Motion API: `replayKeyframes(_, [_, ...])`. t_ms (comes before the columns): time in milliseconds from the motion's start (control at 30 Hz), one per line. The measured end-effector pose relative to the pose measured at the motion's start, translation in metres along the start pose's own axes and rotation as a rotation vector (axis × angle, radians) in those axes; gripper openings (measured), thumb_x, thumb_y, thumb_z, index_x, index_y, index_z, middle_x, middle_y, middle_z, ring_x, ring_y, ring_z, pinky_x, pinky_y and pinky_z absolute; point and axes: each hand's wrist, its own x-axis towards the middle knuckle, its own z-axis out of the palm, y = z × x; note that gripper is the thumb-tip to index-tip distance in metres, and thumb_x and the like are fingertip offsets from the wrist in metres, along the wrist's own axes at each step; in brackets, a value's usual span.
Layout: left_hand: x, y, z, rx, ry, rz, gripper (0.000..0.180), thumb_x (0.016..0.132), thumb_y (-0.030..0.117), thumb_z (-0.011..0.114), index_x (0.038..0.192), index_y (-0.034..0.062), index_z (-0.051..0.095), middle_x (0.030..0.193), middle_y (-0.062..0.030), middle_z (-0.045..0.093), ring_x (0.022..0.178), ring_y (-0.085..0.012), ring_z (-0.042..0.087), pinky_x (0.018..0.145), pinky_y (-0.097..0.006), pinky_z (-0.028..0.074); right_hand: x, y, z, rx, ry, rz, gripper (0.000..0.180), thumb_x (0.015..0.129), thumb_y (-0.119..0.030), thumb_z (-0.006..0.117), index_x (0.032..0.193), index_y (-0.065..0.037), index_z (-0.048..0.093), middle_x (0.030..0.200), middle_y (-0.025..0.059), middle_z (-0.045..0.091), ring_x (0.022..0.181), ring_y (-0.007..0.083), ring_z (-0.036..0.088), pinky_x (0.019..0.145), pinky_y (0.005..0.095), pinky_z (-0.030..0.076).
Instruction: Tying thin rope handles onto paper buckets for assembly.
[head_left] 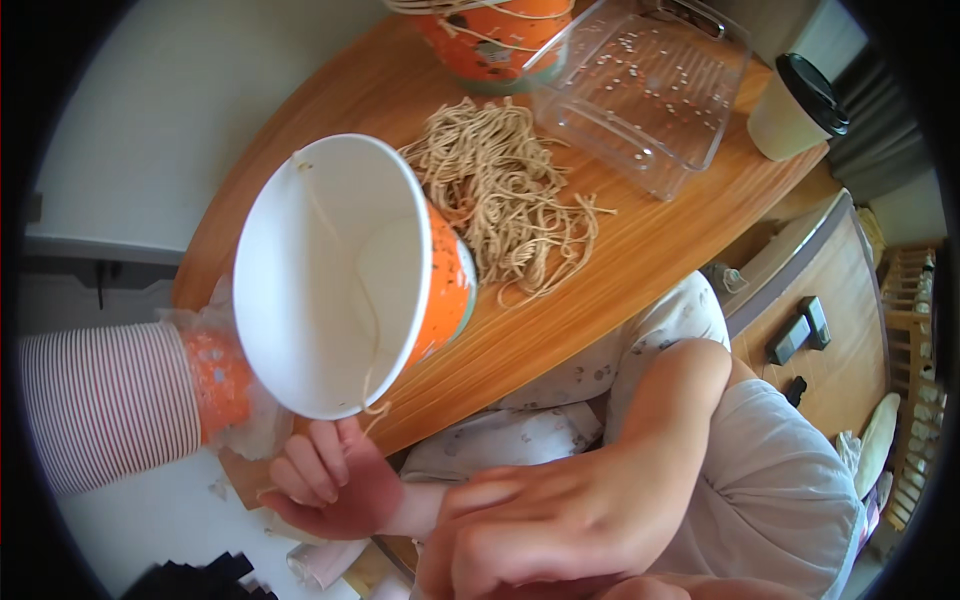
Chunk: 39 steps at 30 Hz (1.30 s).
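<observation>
A large white-lined paper bucket (330,270) with an orange printed outside lies tilted on the wooden table, its mouth toward me. A thin beige string (365,290) runs across the inside between two spots on the rim; its tail hangs out at the lower edge. My left hand (335,485) is just under that edge, fingers curled, fingertips at the rim beside the string's tail. My right hand (540,530) is bent in front of my left wrist, its fingertips hidden. A heap of cut beige strings (500,190) lies beside the bucket.
Nested paper buckets (110,405) stick out at left in clear plastic wrapping. Another orange bucket (495,45) with strings stands at the back. Beside it are a clear plastic tray (640,90) with small white bits and a black-lidded cup (795,110). A second table (840,330) stands right.
</observation>
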Motion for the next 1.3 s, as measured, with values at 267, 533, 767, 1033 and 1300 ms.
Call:
replayKeyframes(267, [-0.006,0.009,-0.007,0.012,-0.035,0.026,0.048,0.103,0.043,0.035,0.062,0.0182,0.036,0.062,0.0033,0.041,0.068,-0.0130,0.039,0.078,-0.038,0.031,0.004,0.004,0.016,0.255,-0.014,-0.081,0.016,0.089,-0.008,0.051,0.100,-0.003,0.041,0.097,0.0115,0.048,0.086,0.0281,0.049,0.075,0.0386,0.041])
replayKeyframes(533, [-0.022,-0.015,0.003,0.748,-0.130,0.037,0.041,0.094,0.031,0.044,0.059,0.0101,0.039,0.063,-0.0083,0.052,0.069,-0.0210,0.046,0.072,-0.037,0.037,0.006,-0.002,-0.022,-0.514,0.307,-0.216,0.023,0.075,-0.012,0.066,0.086,-0.013,0.046,0.096,0.0191,0.063,0.083,0.0238,0.056,0.067,0.0352,0.041])
replayKeyframes(767, [-0.028,-0.011,0.014,0.652,-0.194,-0.329,0.039,0.095,0.031,0.044,0.065,0.0056,0.050,0.069,-0.0074,0.057,0.073,-0.0229,0.051,0.075,-0.036,0.036,0.022,0.003,-0.014,-0.931,0.152,0.085,0.035,0.079,-0.003,0.070,0.112,-0.007,0.058,0.110,0.0064,0.066,0.091,0.0214,0.057,0.082,0.0346,0.041])
replayKeyframes(1033, [-0.025,-0.009,0.013,0.512,-0.310,-0.360,0.033,0.098,0.026,0.044,0.096,-0.0015,0.063,0.072,-0.0048,0.055,0.070,-0.0196,0.050,0.069,-0.034,0.038,0.019,0.010,-0.014,-0.767,0.240,0.122,0.035,0.075,-0.001,0.079,0.107,-0.008,0.066,0.096,0.0024,0.067,0.082,0.0196,0.059,0.074,0.0326,0.047])
replayKeyframes(1300, [-0.031,-0.012,0.007,0.663,-0.213,-0.328,0.021,0.099,0.018,0.051,0.096,-0.0004,0.060,0.068,-0.0040,0.052,0.064,-0.0126,0.046,0.062,-0.027,0.038,0.019,0.021,-0.015,-0.939,0.331,-0.037,0.041,0.070,-0.006,0.085,0.103,-0.009,0.059,0.085,-0.0018,0.067,0.072,0.0159,0.054,0.065,0.0289,0.043])
